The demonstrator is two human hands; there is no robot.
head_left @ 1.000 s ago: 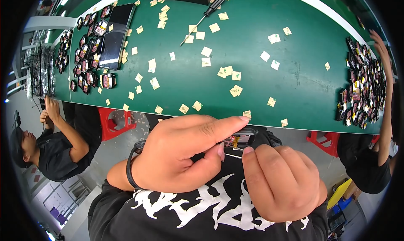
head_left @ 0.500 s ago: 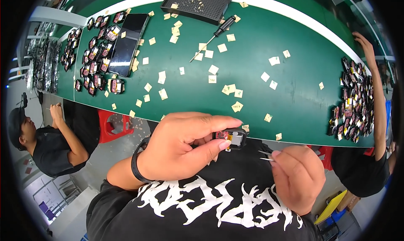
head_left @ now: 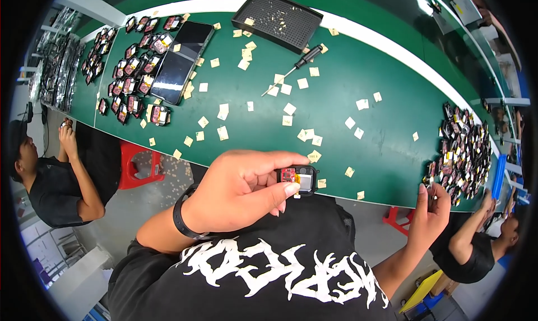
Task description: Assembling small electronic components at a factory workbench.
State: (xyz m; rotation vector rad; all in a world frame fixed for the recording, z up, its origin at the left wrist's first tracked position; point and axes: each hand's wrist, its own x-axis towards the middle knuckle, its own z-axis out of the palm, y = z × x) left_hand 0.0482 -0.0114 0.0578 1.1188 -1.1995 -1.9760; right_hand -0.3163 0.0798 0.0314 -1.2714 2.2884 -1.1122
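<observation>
Just in front of my chest, my left hand (head_left: 241, 195) is closed around a small black device housing (head_left: 314, 187), pinched between thumb and fingers. The housing's open side shows a red circuit board, a bit of yellow tape and a silvery block. My right hand (head_left: 427, 211) is off to the right, at the near edge of a pile of similar dark device units (head_left: 462, 153). Its fingertips are bent together around something small beside the pile's nearest unit. What they grip cannot be made out, and no tweezers show there.
Many cream paper squares (head_left: 289, 108) lie scattered over the green table (head_left: 330, 91). A screwdriver (head_left: 307, 57), a black tray (head_left: 302, 34) and a dark phone-like slab (head_left: 182, 63) lie farther back. More device units (head_left: 131, 67) stand at left. Co-workers sit at both sides.
My right hand has moved rightward from beside the held housing to the pile; the tweezers it held no longer show. The view has shifted slightly. My left hand keeps its hold.
</observation>
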